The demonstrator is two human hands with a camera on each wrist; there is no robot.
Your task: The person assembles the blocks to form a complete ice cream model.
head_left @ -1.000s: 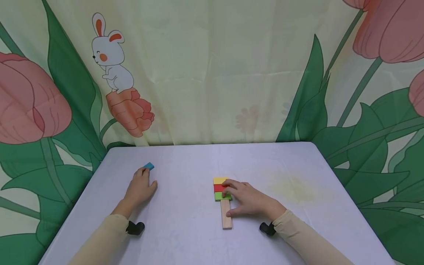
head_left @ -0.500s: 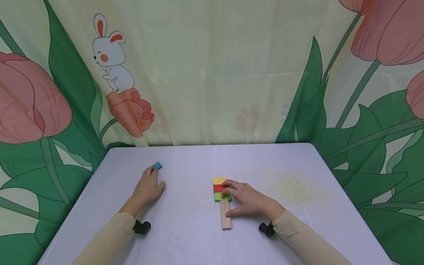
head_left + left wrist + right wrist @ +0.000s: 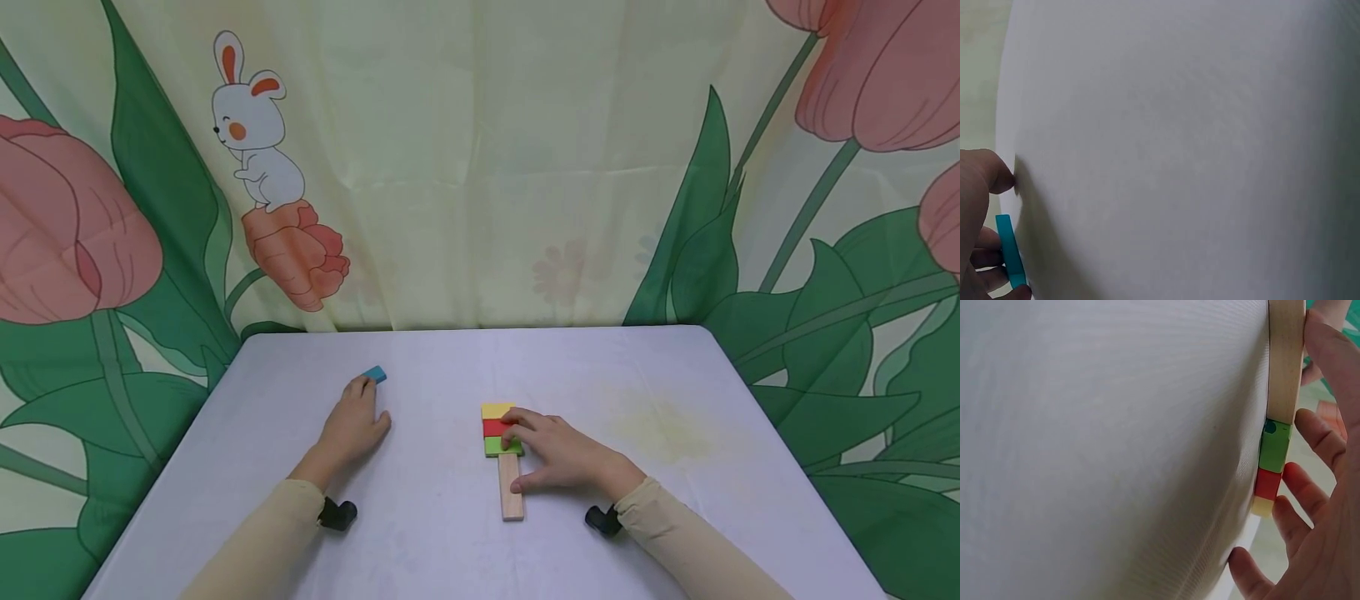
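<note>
A small blue block [image 3: 376, 374] lies at the fingertips of my left hand [image 3: 353, 426], on the left half of the table. In the left wrist view, fingertips touch the upper face of the blue block [image 3: 1011, 251], and the thumb stays apart from it. My right hand [image 3: 563, 451] rests its fingertips on a row of flat blocks: yellow [image 3: 497, 411], red [image 3: 492, 427] and green [image 3: 495, 447]. Below the green one, a plain wooden strip [image 3: 511, 493] extends toward me, touched by the right thumb. Fingers partly cover the row's right side.
A white cloth covers the table [image 3: 435, 533], which ends at a far edge before a curtain [image 3: 480, 183] printed with a rabbit and tulips. Bare cloth lies between the blue block and the row. Dark wrist devices [image 3: 339, 514] sit at both cuffs.
The left hand has slid to the right across the table, and the blue block has moved along with it. My right hand and the row have stayed in place.
</note>
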